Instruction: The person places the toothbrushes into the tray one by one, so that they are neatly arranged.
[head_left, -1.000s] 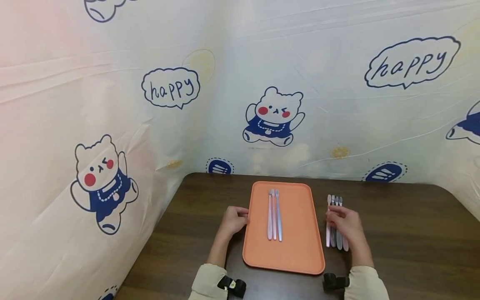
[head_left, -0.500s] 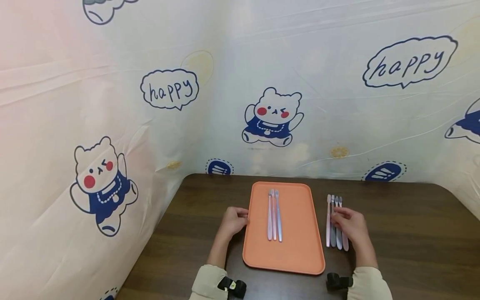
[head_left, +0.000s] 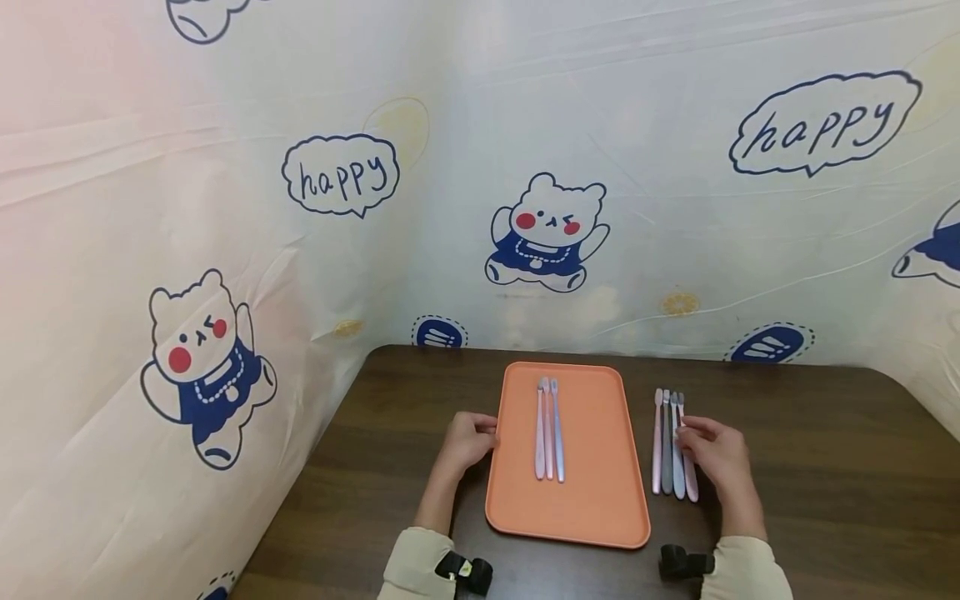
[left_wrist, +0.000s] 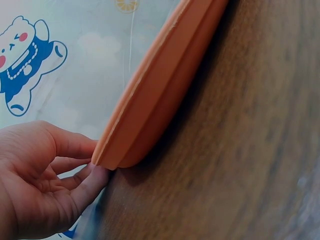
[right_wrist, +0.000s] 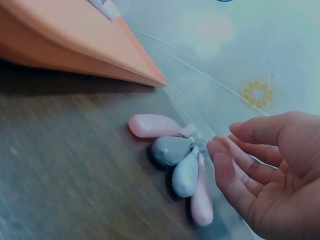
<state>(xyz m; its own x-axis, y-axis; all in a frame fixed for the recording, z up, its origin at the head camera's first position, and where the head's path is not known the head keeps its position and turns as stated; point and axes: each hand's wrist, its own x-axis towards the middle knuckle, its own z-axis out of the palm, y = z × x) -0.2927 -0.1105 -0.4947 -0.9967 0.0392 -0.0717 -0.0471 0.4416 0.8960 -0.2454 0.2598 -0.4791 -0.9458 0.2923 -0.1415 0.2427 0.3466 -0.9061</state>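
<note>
At its left edge the orange tray [head_left: 592, 496] is pinched by my left hand [head_left: 465, 443], thumb below the rim and fingers above in the left wrist view. Three toothbrushes [head_left: 548, 442] lie side by side on the tray, heads pointing away. Right of it, several more lie in a row on the table: a pink toothbrush [right_wrist: 154, 126], a grey toothbrush [right_wrist: 170, 151], a light blue toothbrush [right_wrist: 185, 175] and another pink toothbrush [right_wrist: 202, 205]. My right hand [head_left: 718, 457] hovers at the row's right end, fingers loosely bent, fingertips overlapping the outer pink one, nothing gripped.
The dark wooden table [head_left: 840, 467] reaches to the right and left of the tray. Behind it hangs a pale printed sheet [head_left: 450, 250] with bears and "happy" bubbles. A black wrist camera [head_left: 686, 563] sits on the right sleeve, another on the left.
My right hand has moved rightward along the toothbrush row, from the left pink one to the outer pink one. The left hand, tray and toothbrushes on it stay put.
</note>
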